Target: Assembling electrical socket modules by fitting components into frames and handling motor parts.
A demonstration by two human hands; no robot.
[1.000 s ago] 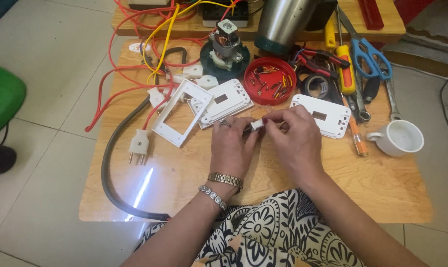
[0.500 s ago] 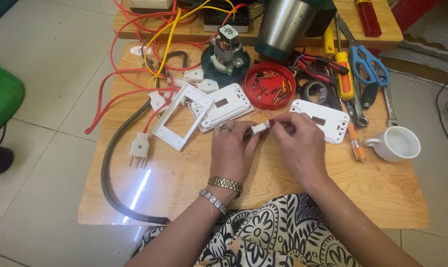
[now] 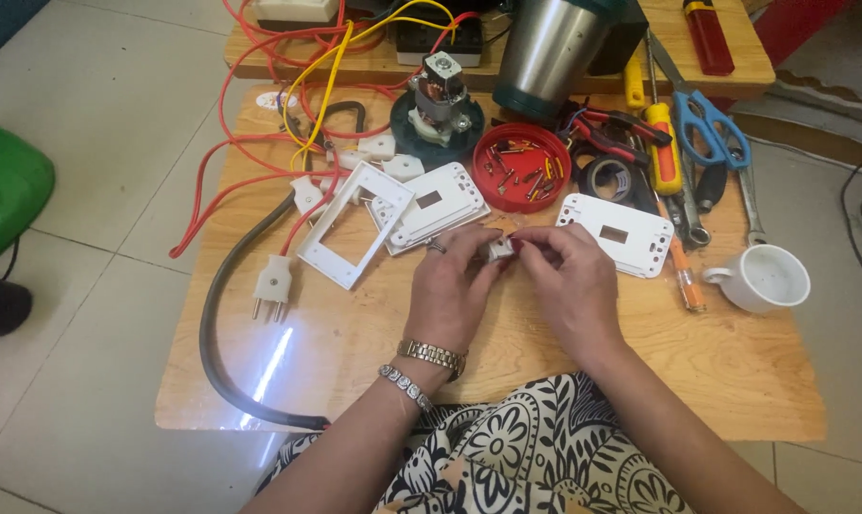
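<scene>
My left hand (image 3: 455,290) and my right hand (image 3: 566,278) meet over the middle of a low wooden table (image 3: 716,371). Together they pinch a small white switch module (image 3: 499,249) between the fingertips. Just beyond the hands lie a white switch plate (image 3: 437,203) and a white rectangular frame (image 3: 352,223). A second white plate (image 3: 616,232) lies right of my right hand. A red dish of small screws (image 3: 521,168) sits behind.
A white cup (image 3: 762,279) stands at the right edge. Screwdrivers (image 3: 661,143), blue scissors (image 3: 712,128), pliers and tape lie at the back right. A steel pot (image 3: 550,52), a small motor (image 3: 438,95), red and yellow wires and a black cable with a white plug (image 3: 271,286) fill the left.
Both hands stay together on the small white part, with only slight finger shifts. The view has drifted a little.
</scene>
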